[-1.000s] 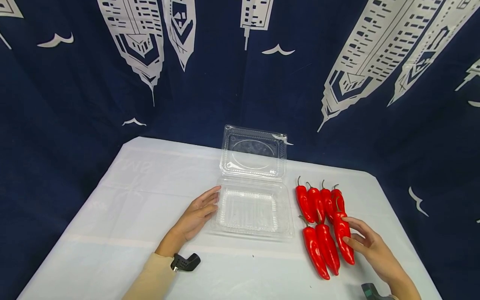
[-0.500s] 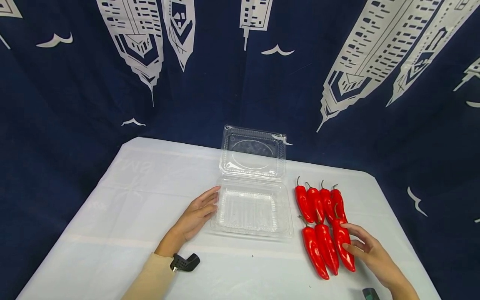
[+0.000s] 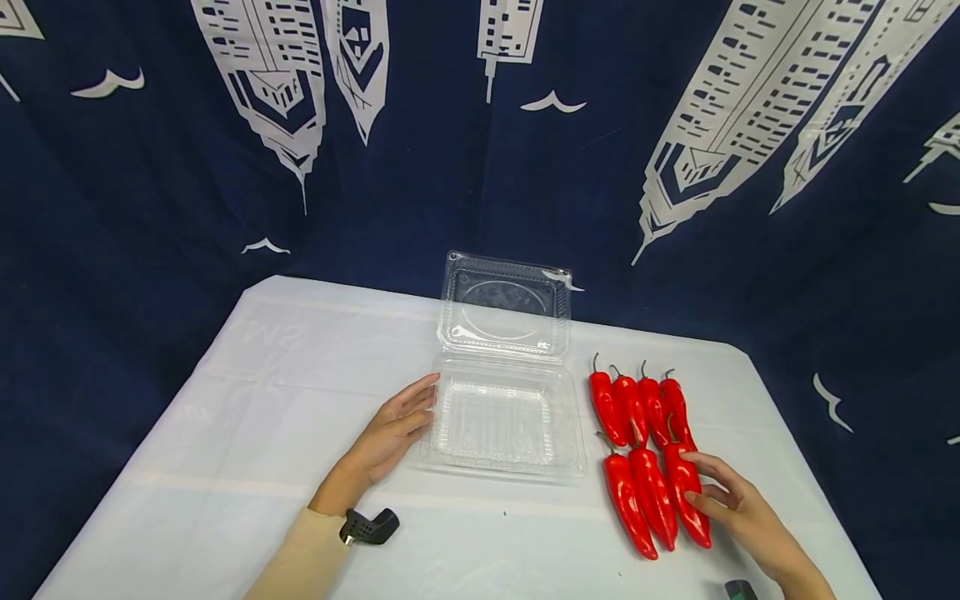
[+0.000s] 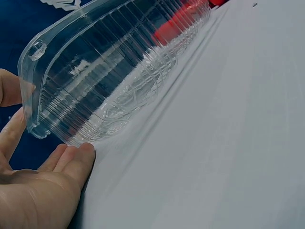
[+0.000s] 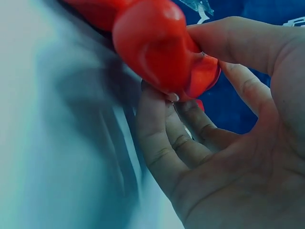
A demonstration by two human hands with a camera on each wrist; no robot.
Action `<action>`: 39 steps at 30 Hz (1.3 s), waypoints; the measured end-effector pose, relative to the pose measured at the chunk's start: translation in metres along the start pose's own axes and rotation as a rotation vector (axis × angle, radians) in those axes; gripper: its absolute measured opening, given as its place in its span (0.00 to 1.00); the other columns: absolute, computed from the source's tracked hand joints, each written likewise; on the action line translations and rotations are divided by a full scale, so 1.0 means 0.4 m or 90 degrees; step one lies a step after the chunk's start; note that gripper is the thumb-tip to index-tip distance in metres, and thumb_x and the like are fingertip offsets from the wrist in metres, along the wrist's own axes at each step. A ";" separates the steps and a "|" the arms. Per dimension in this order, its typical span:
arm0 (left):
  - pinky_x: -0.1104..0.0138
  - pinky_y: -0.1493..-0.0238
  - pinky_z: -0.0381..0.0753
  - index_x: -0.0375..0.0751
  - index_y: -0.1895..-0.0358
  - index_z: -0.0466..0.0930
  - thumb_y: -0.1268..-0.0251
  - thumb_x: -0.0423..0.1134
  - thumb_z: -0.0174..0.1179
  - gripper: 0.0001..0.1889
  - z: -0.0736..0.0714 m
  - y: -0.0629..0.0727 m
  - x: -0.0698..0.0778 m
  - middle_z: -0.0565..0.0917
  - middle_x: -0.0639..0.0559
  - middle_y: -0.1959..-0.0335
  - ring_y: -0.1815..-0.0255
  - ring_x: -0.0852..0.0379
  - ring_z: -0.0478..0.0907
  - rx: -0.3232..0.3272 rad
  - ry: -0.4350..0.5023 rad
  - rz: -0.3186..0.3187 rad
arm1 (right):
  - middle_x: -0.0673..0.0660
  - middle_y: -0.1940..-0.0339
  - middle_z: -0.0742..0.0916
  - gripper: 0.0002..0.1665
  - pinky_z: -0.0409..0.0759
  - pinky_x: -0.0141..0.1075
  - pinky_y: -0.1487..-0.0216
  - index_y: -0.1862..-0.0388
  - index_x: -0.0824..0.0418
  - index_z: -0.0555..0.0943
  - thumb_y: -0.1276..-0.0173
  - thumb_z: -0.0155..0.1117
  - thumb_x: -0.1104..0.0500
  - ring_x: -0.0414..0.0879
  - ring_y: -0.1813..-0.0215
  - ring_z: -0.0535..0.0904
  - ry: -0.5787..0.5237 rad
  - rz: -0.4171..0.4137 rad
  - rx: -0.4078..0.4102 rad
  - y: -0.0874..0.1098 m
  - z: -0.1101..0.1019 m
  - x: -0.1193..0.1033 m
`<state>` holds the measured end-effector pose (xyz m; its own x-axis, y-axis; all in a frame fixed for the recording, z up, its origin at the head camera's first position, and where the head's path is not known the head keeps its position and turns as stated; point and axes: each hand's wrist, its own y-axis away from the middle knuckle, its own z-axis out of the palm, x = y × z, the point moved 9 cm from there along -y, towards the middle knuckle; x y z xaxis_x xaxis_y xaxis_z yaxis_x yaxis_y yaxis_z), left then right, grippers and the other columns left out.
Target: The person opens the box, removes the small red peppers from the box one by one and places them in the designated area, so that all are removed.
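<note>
A clear plastic clamshell container (image 3: 567, 417) stands with its hinged lid (image 3: 504, 310) raised at the back. My left hand (image 3: 386, 433) is at its left side, fingers extended; in the left wrist view the fingertips (image 4: 85, 153) touch or nearly touch the container's lower corner. To the right, several red chili peppers lie in two rows with their stems pointing away. My right hand (image 3: 742, 510) holds the front row's rightmost chili pepper (image 3: 684, 487) between thumb and fingers. In the right wrist view that chili pepper (image 5: 152, 47) sits between the thumb above and fingers below.
The white-covered table (image 3: 187, 467) ends at a dark blue curtain (image 3: 420, 192) with white building prints. The back-row chili peppers (image 3: 606, 408) lie close together, their tips meeting the front row's stems. Black wrist devices (image 3: 370, 527) are strapped to the arms.
My right hand has drawn the chili pepper a little toward me, lining it up with the two beside it. My left hand and the container stay where they were.
</note>
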<state>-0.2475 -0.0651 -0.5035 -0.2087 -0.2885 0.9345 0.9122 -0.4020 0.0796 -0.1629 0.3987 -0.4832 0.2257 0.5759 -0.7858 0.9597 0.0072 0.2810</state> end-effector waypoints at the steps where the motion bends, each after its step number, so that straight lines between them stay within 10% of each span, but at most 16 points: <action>1: 0.48 0.20 0.49 0.48 0.22 0.58 0.28 0.30 0.52 0.33 0.000 0.000 0.000 0.52 0.44 0.19 0.18 0.46 0.46 0.001 0.001 0.001 | 0.70 0.25 0.64 0.41 0.87 0.40 0.52 0.25 0.63 0.62 0.33 0.68 0.57 0.35 0.46 0.75 0.004 -0.001 0.002 0.000 -0.001 0.001; 7: 0.48 0.20 0.49 0.46 0.21 0.56 0.28 0.29 0.52 0.33 0.000 0.000 0.001 0.51 0.44 0.19 0.17 0.45 0.45 -0.002 -0.002 0.000 | 0.69 0.25 0.65 0.41 0.86 0.39 0.51 0.26 0.63 0.63 0.33 0.69 0.55 0.18 0.51 0.66 0.032 -0.009 0.008 0.000 -0.002 0.000; 16: 0.48 0.20 0.49 0.48 0.21 0.57 0.27 0.29 0.51 0.33 0.001 0.001 0.001 0.51 0.44 0.19 0.17 0.45 0.45 -0.004 -0.006 0.000 | 0.73 0.25 0.63 0.42 0.87 0.44 0.51 0.25 0.63 0.62 0.32 0.68 0.56 0.64 0.37 0.73 0.017 0.024 -0.006 0.002 0.006 0.011; 39: 0.48 0.20 0.49 0.47 0.21 0.56 0.28 0.29 0.52 0.33 0.001 0.000 -0.001 0.50 0.43 0.19 0.17 0.45 0.44 -0.009 -0.001 0.003 | 0.72 0.26 0.66 0.43 0.88 0.42 0.53 0.24 0.61 0.62 0.36 0.70 0.61 0.58 0.42 0.77 0.027 0.040 -0.007 -0.004 0.015 0.026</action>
<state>-0.2473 -0.0647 -0.5038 -0.2034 -0.2899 0.9352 0.9084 -0.4122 0.0698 -0.1611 0.3999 -0.4952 0.2781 0.6096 -0.7423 0.9418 -0.0212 0.3354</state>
